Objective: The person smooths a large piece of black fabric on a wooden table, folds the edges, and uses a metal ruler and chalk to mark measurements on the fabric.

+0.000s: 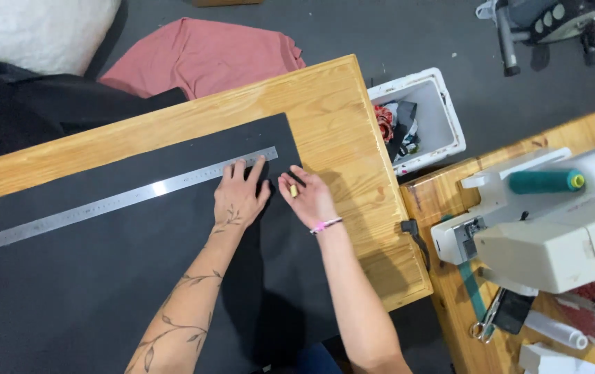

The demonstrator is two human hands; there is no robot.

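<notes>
black fabric [103,277] is spread on the wooden table [339,111], a metal ruler [117,201] is pressed flat by the left hand [238,197], yellow chalk [294,190] is pinched in the right hand [311,201], no line visible yet.

A long steel ruler [120,201] lies flat on a sheet of black fabric [103,277], running diagonally from the left edge of the frame up toward the centre. The fabric is spread smooth across the lower left. A small yellow piece of chalk [294,190] sits at centre, just right of the ruler's end.
</notes>
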